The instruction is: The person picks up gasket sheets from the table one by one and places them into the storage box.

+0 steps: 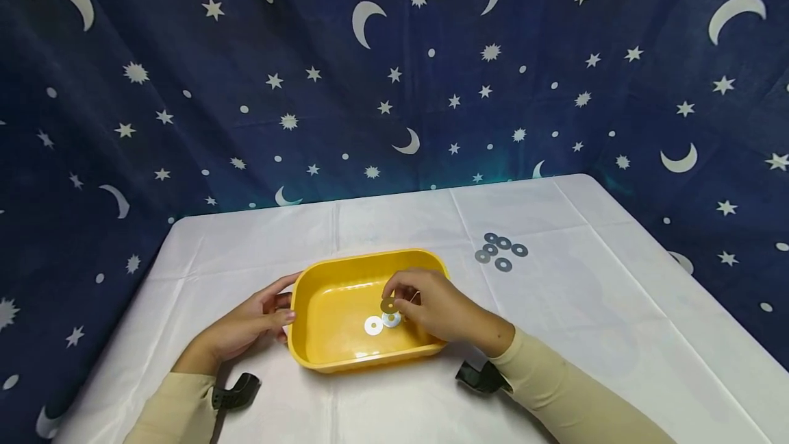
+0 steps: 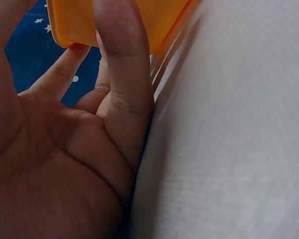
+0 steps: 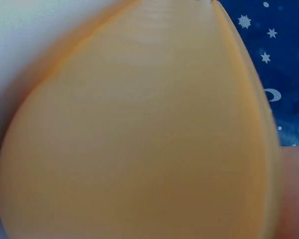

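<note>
Yellow tray (image 1: 333, 321) on white-covered counter (image 1: 585, 334), long side toward the person. Hands well apart, one at each end of the tray.

Left hand (image 1: 246, 324): lies spread against the tray's left end, thumb at the rim, a finger reaching toward the far corner; touches, not a tight grip as far as visible. Left wrist view agrees: palm turned to camera, fingers loosely extended to the tray's edge.

Right hand (image 1: 434, 303): reaches over the right part of the tray; thumb and index finger pinch one held washer (image 1: 389, 305). Whether it touches the washer beneath cannot be told. Right wrist view is mostly filled by blurred tray wall; pinch not visible there.

Washers lying in tray (image 1: 373, 325): two plainly seen, side by side; possibly more hidden by the fingers. Loose washers (image 1: 503, 264): six visible, grouped on the counter beyond the tray's right end, some overlapping.

Step in hand (judgement): handling a single washer over the tray floor; a still frame does not settle whether setting down or lifting.

Next move calls for (judgement): fine thumb-and-finger control, because thin flat washers offer little edge, with the tray steadied.
</note>
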### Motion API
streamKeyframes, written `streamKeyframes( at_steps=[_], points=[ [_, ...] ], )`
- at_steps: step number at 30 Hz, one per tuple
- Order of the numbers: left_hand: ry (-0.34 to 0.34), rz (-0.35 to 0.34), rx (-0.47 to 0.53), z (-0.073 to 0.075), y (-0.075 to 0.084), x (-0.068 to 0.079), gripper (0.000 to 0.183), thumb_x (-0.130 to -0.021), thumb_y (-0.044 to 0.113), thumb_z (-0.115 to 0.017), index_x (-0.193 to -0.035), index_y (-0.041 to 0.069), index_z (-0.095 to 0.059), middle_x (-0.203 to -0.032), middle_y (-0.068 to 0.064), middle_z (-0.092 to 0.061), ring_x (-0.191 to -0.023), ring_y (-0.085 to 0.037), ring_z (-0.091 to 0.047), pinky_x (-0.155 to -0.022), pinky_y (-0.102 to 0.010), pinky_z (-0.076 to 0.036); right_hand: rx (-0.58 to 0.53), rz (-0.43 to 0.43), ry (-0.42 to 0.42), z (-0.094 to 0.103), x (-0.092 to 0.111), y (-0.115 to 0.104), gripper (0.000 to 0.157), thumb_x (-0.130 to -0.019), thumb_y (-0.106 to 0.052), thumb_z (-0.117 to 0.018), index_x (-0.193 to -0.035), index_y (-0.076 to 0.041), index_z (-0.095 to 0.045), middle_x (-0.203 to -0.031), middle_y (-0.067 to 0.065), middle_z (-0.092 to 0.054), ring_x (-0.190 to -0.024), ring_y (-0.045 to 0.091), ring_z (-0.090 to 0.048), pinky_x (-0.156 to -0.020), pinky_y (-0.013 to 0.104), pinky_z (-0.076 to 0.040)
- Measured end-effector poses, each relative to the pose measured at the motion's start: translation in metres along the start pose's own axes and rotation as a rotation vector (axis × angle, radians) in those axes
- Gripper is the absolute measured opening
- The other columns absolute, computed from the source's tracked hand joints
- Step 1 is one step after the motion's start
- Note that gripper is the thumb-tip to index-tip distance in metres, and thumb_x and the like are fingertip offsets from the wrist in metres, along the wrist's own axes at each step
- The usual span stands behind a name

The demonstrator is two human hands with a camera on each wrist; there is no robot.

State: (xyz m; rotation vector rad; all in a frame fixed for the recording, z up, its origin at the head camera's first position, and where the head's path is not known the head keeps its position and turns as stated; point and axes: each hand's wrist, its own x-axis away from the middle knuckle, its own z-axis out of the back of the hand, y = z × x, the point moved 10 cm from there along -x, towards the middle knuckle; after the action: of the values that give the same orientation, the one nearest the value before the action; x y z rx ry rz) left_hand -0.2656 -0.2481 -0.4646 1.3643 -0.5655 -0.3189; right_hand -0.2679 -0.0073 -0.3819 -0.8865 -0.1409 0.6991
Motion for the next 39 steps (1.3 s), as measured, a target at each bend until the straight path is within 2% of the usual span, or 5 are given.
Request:
streamKeyframes(
  at_steps=[8,16,24,31,39],
  points=[
    [0.009,0.012,0.003,0.0,0.0,0.0,0.071,-0.1,0.013,-0.057,-0.159,0.014,-0.018,-0.133,-0.017,-0.054,-0.096,-0.021,-0.064,-0.074,-0.033,-0.059,0.065,0.021,-0.102,-0.022,-0.009,0.007,0.012,-0.092,-0.003,-0.067,-0.093,-0.014,-0.069,-0.076,-0.006,-0.062,-0.069,0.006,-0.052,-0.065,0.02,-0.046],
    [-0.004,0.004,0.009,-0.001,0.003,-0.003,0.069,-0.101,0.01,-0.055,-0.159,0.014,-0.019,-0.133,-0.018,-0.054,-0.095,-0.021,-0.065,-0.074,-0.035,-0.06,0.099,-0.004,-0.154,-0.029,-0.009,0.016,0.016,-0.091,0.0,-0.064,-0.089,-0.015,-0.068,-0.075,-0.006,-0.061,-0.067,0.004,-0.05,-0.062,0.019,-0.044],
    [-0.013,0.005,0.021,-0.001,0.002,-0.001,0.069,-0.101,0.011,-0.055,-0.159,0.014,-0.018,-0.131,-0.015,-0.056,-0.094,-0.02,-0.066,-0.074,-0.035,-0.06,0.121,-0.005,-0.229,-0.038,-0.007,0.017,0.019,-0.087,0.005,-0.06,-0.087,-0.012,-0.066,-0.066,-0.008,-0.055,-0.057,0.001,-0.043,-0.057,0.016,-0.039],
    [-0.011,-0.002,0.032,-0.001,0.002,-0.001,0.069,-0.101,0.01,-0.055,-0.159,0.013,-0.018,-0.129,-0.014,-0.057,-0.092,-0.02,-0.066,-0.074,-0.034,-0.06,0.154,-0.05,-0.251,-0.041,-0.006,0.02,0.014,-0.085,0.001,-0.066,-0.084,-0.013,-0.068,-0.066,-0.01,-0.056,-0.06,0.001,-0.047,-0.06,0.018,-0.043],
    [-0.002,0.019,0.021,-0.001,0.0,-0.001,0.069,-0.101,0.011,-0.055,-0.159,0.013,-0.018,-0.13,-0.014,-0.056,-0.093,-0.021,-0.066,-0.074,-0.035,-0.06,0.172,-0.036,-0.261,-0.042,-0.006,0.017,0.013,-0.084,0.0,-0.068,-0.083,-0.012,-0.07,-0.066,-0.009,-0.057,-0.06,0.0,-0.047,-0.061,0.018,-0.043]
  ],
)
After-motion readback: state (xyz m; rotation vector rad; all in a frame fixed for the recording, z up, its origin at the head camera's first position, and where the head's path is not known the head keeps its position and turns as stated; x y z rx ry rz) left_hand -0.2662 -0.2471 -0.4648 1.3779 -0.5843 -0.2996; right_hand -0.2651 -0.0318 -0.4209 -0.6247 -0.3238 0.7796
